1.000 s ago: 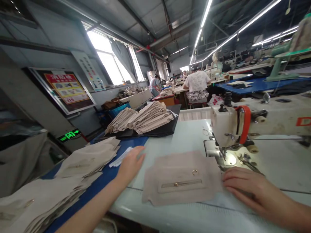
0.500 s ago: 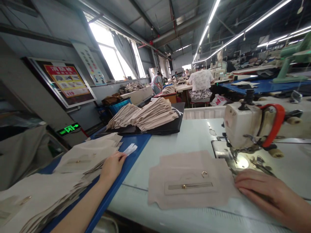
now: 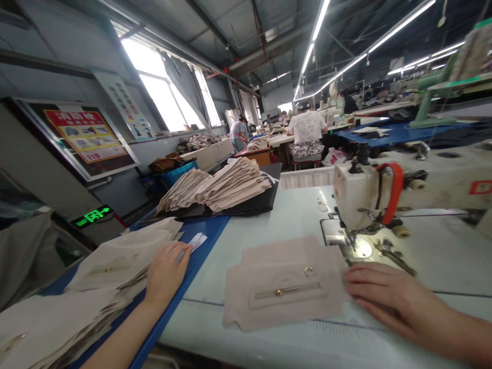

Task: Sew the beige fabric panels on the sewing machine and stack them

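Observation:
My left hand (image 3: 168, 270) rests by the stacked beige fabric pieces (image 3: 94, 269), its fingers bent and pinched at the near end of some small white labels (image 3: 199, 242) on the blue surface. How many labels are between the fingertips is hidden. A beige fabric panel (image 3: 284, 315) lies flat on the pale green sewing table, bearing a stitched zipper slot with a gold-coloured pull and a metal ring. My right hand (image 3: 388, 294) lies flat at that panel's right edge, fingers stretched out and touching it. Just beyond stands the sewing machine head (image 3: 349, 197), its lamp lit over the needle plate.
More beige pieces (image 3: 232, 184) are fanned in bundles on a black sheet (image 3: 265, 202) at the table's far left. Snips (image 3: 395, 256) lie right of the needle plate. A co-worker in a white top (image 3: 307, 128) sits farther back. A green exit sign (image 3: 92, 216) glows at left.
The view has turned slightly right, so everything sits farther left. My left fingers have bent more over the white labels. My right hand stays at the panel's edge.

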The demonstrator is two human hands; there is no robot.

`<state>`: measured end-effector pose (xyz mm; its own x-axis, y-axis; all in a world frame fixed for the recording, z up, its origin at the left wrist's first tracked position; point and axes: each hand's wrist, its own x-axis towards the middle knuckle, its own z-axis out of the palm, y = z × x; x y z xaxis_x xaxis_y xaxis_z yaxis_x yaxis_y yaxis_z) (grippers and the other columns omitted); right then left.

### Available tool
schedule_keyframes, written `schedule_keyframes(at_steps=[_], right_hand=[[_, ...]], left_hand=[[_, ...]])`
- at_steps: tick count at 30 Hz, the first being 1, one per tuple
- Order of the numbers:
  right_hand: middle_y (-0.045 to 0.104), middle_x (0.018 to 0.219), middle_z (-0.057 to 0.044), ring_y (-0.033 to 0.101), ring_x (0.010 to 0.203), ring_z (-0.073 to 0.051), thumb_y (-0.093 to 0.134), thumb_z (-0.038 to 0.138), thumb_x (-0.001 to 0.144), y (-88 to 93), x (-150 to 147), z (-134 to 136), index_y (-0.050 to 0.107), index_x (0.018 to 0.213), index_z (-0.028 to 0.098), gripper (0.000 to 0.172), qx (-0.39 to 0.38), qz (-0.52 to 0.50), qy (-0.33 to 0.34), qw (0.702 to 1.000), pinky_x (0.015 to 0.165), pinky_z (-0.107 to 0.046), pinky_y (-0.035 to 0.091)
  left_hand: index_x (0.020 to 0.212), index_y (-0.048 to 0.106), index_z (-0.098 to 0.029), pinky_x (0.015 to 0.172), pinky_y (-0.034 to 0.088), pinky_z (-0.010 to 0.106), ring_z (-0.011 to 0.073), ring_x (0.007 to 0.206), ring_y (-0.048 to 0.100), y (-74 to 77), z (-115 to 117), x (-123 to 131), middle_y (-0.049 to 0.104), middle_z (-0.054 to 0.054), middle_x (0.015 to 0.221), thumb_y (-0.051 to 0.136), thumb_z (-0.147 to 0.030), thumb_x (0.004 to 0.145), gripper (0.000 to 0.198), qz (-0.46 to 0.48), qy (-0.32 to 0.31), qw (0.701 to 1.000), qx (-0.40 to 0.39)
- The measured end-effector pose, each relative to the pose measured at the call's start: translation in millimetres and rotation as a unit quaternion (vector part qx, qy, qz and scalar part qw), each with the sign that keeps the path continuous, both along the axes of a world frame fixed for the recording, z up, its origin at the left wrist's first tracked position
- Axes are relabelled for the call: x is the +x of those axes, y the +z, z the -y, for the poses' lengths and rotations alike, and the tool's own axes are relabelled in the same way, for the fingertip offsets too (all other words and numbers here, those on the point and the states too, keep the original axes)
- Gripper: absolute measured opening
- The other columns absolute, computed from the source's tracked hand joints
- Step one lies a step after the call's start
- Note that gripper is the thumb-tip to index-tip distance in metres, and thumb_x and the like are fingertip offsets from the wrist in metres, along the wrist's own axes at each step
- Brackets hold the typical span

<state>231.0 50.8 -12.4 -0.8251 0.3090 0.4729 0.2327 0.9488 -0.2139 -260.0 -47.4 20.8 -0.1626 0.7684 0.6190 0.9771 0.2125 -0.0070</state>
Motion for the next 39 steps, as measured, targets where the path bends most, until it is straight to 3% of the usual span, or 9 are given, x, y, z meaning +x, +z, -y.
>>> schedule_keyframes(at_steps=[3, 7, 10, 12, 17, 22, 26, 31, 39], right_hand=[[0.074, 0.106, -0.01, 0.068, 0.102, -0.019, 0.047, 0.018, 0.097, 7.3, -4, 4, 0.072, 0.109, 0.019, 0.028, -0.062, 0.012, 0.024, 0.998, 0.099, -0.034, 0.052], [0.075, 0.099, -0.01, 0.067, 0.102, -0.021, 0.049, 0.018, 0.095, 5.3, -4, 2, 0.072, 0.103, 0.016, 0.025, -0.074, 0.001, 0.032, 0.997, 0.095, -0.036, 0.052], [0.075, 0.098, -0.01, 0.067, 0.098, -0.021, 0.05, 0.019, 0.095, 1.6, -1, 1, 0.072, 0.1, 0.015, 0.023, -0.062, 0.003, 0.03, 0.998, 0.093, -0.036, 0.052], [0.075, 0.098, -0.01, 0.067, 0.098, -0.021, 0.05, 0.018, 0.094, 0.6, 0, 1, 0.071, 0.101, 0.015, 0.022, -0.054, 0.011, 0.027, 0.998, 0.092, -0.035, 0.051], [0.074, 0.094, -0.009, 0.067, 0.095, -0.02, 0.052, 0.018, 0.094, 2.0, 0, -1, 0.071, 0.098, 0.015, 0.02, -0.041, 0.033, 0.013, 0.999, 0.088, -0.033, 0.05], [0.073, 0.09, -0.008, 0.065, 0.091, -0.019, 0.052, 0.018, 0.094, 3.3, -1, -4, 0.069, 0.092, 0.016, 0.017, -0.025, 0.039, 0.003, 0.999, 0.084, -0.031, 0.049], [0.073, 0.09, -0.007, 0.064, 0.09, -0.019, 0.051, 0.017, 0.094, 3.8, -1, -4, 0.069, 0.091, 0.016, 0.019, -0.011, 0.052, 0.004, 0.999, 0.082, -0.03, 0.048], [0.072, 0.085, -0.005, 0.063, 0.086, -0.019, 0.05, 0.018, 0.094, 3.1, -1, -5, 0.069, 0.085, 0.017, 0.02, 0.013, 0.059, 0.004, 0.998, 0.081, -0.03, 0.047], [0.072, 0.085, -0.005, 0.062, 0.084, -0.019, 0.052, 0.02, 0.094, 4.4, -1, -4, 0.068, 0.084, 0.016, 0.019, 0.011, 0.075, -0.008, 0.997, 0.077, -0.031, 0.047]], left_hand=[[0.083, 0.069, -0.02, 0.089, 0.054, 0.041, 0.0266, 0.087, 0.069, -0.2, -12, 48, 0.074, 0.01, 0.088, 0.043, -0.039, 0.096, 0.035, -0.057, -0.139, 0.988, 0.044], [0.093, 0.069, -0.021, 0.086, 0.055, 0.034, 0.0199, 0.084, 0.068, -11.3, -34, 153, 0.073, 0.005, 0.09, 0.042, -0.022, 0.101, 0.028, -0.108, -0.334, 0.936, 0.03], [0.091, 0.067, -0.018, 0.08, 0.056, 0.031, 0.0183, 0.081, 0.067, -25.1, -49, 221, 0.073, 0.006, 0.089, 0.039, -0.012, 0.1, 0.031, -0.095, -0.424, 0.901, 0.009], [0.087, 0.066, -0.017, 0.075, 0.057, 0.029, 0.0176, 0.078, 0.067, -34.9, -59, 245, 0.071, 0.005, 0.085, 0.039, -0.012, 0.1, 0.03, -0.041, -0.445, 0.895, -0.001], [0.088, 0.064, -0.018, 0.075, 0.056, 0.028, 0.0169, 0.078, 0.067, -45.2, -72, 249, 0.071, 0.004, 0.083, 0.043, -0.016, 0.101, 0.025, 0.04, -0.444, 0.894, -0.029], [0.098, 0.065, -0.019, 0.074, 0.056, 0.027, 0.0173, 0.08, 0.067, -38.9, -77, 244, 0.071, 0.004, 0.086, 0.041, -0.017, 0.102, 0.025, 0.002, -0.457, 0.888, -0.049], [0.108, 0.065, -0.018, 0.079, 0.057, 0.031, 0.0197, 0.089, 0.067, -33.4, -81, 250, 0.072, 0.007, 0.102, 0.035, -0.01, 0.101, 0.032, -0.073, -0.479, 0.874, -0.049], [0.094, 0.066, -0.018, 0.074, 0.057, 0.03, 0.0182, 0.08, 0.066, -34.2, -86, 260, 0.071, 0.003, 0.088, 0.045, -0.003, 0.094, 0.026, -0.073, -0.508, 0.851, -0.113], [0.088, 0.065, -0.02, 0.072, 0.054, 0.028, 0.017, 0.075, 0.062, -38.3, -91, 265, 0.067, 0.003, 0.081, 0.044, -0.008, 0.097, 0.025, -0.055, -0.488, 0.865, -0.108]])
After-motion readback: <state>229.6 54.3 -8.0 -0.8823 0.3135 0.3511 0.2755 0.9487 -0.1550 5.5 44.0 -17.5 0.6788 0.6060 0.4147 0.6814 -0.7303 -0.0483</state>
